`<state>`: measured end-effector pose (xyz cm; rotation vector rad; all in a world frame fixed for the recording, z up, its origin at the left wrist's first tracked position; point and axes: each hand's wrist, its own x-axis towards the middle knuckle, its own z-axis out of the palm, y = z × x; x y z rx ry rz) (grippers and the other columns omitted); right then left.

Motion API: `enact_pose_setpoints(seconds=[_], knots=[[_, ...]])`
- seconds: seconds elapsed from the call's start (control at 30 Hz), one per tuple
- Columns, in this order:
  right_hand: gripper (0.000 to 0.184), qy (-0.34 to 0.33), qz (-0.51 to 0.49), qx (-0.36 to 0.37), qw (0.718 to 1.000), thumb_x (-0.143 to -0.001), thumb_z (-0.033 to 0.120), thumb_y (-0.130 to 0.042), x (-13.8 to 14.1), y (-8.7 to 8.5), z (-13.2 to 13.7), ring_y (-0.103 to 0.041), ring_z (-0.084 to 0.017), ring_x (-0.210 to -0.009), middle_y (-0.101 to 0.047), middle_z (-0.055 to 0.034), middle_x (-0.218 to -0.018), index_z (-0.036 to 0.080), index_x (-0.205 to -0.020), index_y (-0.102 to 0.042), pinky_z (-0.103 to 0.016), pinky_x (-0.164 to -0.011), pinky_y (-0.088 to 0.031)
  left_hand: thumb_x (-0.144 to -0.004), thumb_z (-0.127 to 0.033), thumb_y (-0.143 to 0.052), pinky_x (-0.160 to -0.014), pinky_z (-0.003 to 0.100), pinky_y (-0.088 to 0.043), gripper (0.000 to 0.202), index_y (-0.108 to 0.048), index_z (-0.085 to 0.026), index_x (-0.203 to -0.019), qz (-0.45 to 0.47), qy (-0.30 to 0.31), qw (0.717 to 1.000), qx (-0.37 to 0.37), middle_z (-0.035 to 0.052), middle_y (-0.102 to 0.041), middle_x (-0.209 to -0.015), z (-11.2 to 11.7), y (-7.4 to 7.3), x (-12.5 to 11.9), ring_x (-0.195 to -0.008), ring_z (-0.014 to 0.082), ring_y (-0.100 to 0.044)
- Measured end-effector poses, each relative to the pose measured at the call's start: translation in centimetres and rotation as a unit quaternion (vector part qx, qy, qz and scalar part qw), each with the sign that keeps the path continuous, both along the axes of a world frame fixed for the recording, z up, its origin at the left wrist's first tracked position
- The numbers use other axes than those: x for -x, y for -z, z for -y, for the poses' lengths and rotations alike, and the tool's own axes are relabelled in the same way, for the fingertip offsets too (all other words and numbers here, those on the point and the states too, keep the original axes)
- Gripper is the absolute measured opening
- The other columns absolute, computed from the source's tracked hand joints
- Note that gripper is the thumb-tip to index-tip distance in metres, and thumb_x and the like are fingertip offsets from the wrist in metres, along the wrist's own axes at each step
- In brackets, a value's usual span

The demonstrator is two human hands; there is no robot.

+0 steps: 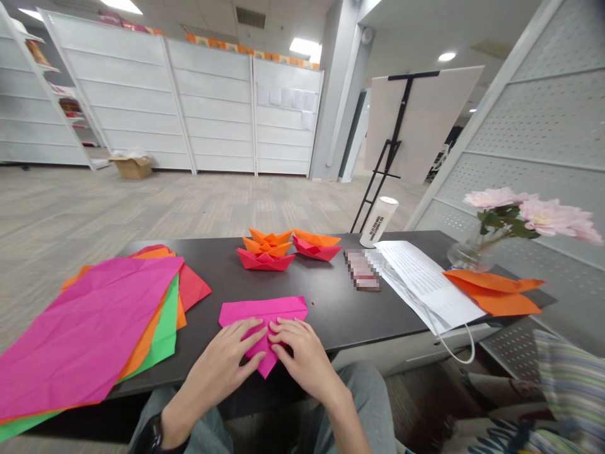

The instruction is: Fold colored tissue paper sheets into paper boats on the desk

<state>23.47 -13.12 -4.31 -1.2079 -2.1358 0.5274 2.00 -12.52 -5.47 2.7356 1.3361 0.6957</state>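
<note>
A folded pink sheet of paper [265,307] lies at the table's front edge, with a straight band across its far side and a point toward me. My left hand [231,356] rests on its left half, fingers stretched out over the paper. On the right half lies my right hand [302,353], its fingers spread and its fingertips near the middle crease. Beyond the paper stand folded paper boats: orange ones [268,239] behind a red one [265,260], and a red and orange pair [316,246] to their right.
To the left, a stack of coloured paper sheets [94,315] overhangs the black table [212,277]. At right are a blurred-out phone-like object [362,270], printed pages [425,284] with a white cable [466,360], a white cylinder [379,222], folded orange paper [496,293] and a flower vase [470,254].
</note>
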Motion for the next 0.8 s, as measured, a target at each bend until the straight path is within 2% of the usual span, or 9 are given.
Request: enact_pose_setpoints(seconds=[0.3,0.47,0.53,0.63,0.73,0.8], knots=[[0.019,-0.034,0.046,-0.038,0.998,-0.092,0.015,-0.058,0.3,-0.3,-1.1,-0.058,-0.02,-0.123,-0.07,-0.0025,-0.122,0.025,-0.106,-0.068,-0.038,-0.105,-0.041,-0.094,-0.037,-0.055,-0.103,0.045,-0.046,0.04,-0.059,-0.023,-0.131,-0.032,-0.02,0.999,-0.033,0.0098,-0.063,-0.132,-0.1,0.7,-0.3,-0.12,0.0273,-0.058],[0.019,-0.075,0.079,-0.047,0.993,-0.09,0.015,-0.06,0.2,-1.4,-3.4,-0.064,-0.02,-0.105,-0.073,-0.003,-0.107,0.023,-0.105,-0.067,-0.034,-0.093,-0.047,-0.096,-0.039,-0.052,-0.106,0.047,-0.042,0.044,-0.054,-0.024,-0.137,-0.04,-0.019,0.999,-0.011,0.0089,-0.06,-0.138,-0.2,1.2,-0.2,-0.126,0.027,-0.055],[0.029,-0.052,0.087,-0.07,0.992,-0.088,0.014,-0.06,0.3,-1.4,-4.8,-0.061,-0.021,-0.11,-0.07,-0.0052,-0.115,0.023,-0.115,-0.064,-0.037,-0.096,-0.045,-0.096,-0.039,-0.052,-0.107,0.047,-0.042,0.043,-0.055,-0.025,-0.136,-0.042,-0.024,0.999,-0.004,0.0076,-0.06,-0.138,-0.3,1.2,-0.3,-0.127,0.0271,-0.054],[0.046,0.025,0.093,-0.117,0.988,-0.085,0.013,-0.061,0.6,-0.6,-6.5,-0.053,-0.025,-0.123,-0.062,-0.0106,-0.129,0.019,-0.13,-0.057,-0.045,-0.11,-0.034,-0.095,-0.038,-0.053,-0.108,0.048,-0.041,0.044,-0.053,-0.027,-0.138,-0.041,-0.028,0.999,-0.001,0.0051,-0.059,-0.14,-0.2,1.0,-0.3,-0.129,0.0272,-0.052],[0.048,0.046,0.106,-0.133,0.984,-0.083,0.013,-0.06,0.9,0.1,-7.0,-0.055,-0.025,-0.116,-0.066,-0.0103,-0.119,0.018,-0.131,-0.056,-0.047,-0.114,-0.027,-0.095,-0.037,-0.054,-0.108,0.048,-0.041,0.043,-0.054,-0.026,-0.137,-0.04,-0.029,0.999,0.001,0.0048,-0.059,-0.14,-0.2,0.9,-0.4,-0.129,0.0271,-0.052],[0.047,0.055,0.11,-0.145,0.982,-0.083,0.014,-0.061,1.0,0.2,-6.9,-0.057,-0.024,-0.108,-0.066,-0.0094,-0.11,0.017,-0.129,-0.058,-0.046,-0.112,-0.031,-0.095,-0.037,-0.053,-0.107,0.048,-0.041,0.042,-0.054,-0.026,-0.136,-0.042,-0.028,0.999,0.006,0.0047,-0.059,-0.14,-0.2,0.9,-0.4,-0.129,0.0271,-0.052]])
